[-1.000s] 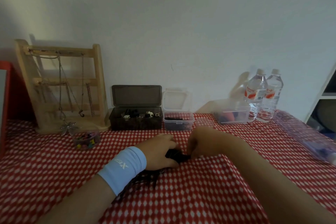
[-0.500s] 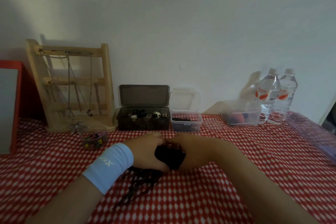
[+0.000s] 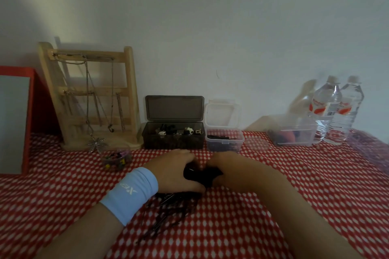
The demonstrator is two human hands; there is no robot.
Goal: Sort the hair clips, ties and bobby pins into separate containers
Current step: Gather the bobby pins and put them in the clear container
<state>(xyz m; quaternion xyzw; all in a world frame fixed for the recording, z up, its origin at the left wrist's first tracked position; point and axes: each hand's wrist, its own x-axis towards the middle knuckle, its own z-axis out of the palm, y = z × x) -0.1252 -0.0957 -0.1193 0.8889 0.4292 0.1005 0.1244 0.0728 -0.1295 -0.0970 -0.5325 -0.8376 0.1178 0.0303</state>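
Two hands met at the middle of the red-and-white checked tablecloth (image 3: 284, 185). Your left hand (image 3: 175, 171), with a pale blue wristband (image 3: 130, 193) behind it, and your right hand (image 3: 230, 169) both had their fingers curled round one black hair accessory (image 3: 200, 175), gripping it from either side. Your fingers hid most of it, so I cannot tell whether it was a clip or a tie.

Just near of your left hand, partly under the wrist, lay a loose pile of dark bobby pins (image 3: 168, 210) on the cloth.

Along the far edge by the wall stood the containers, all apart from your hands. A dark grey box (image 3: 173, 140) with its lid raised held black and white clips. Just right of it, a small clear box (image 3: 224, 144), lid also up, held a few bobby pins. Farther right, a wider clear tub (image 3: 294, 134) held red and dark items, blurred. Two water bottles (image 3: 336, 111) stood touching each other at its right.

To the left, a wooden jewellery stand (image 3: 130, 90) carried hanging chains, and a small round clear pot (image 3: 116, 156) of coloured bits sat just near of its base. A red-framed panel (image 3: 29, 120) leaned at the far left edge.

Nothing stood between your hands and the boxes.
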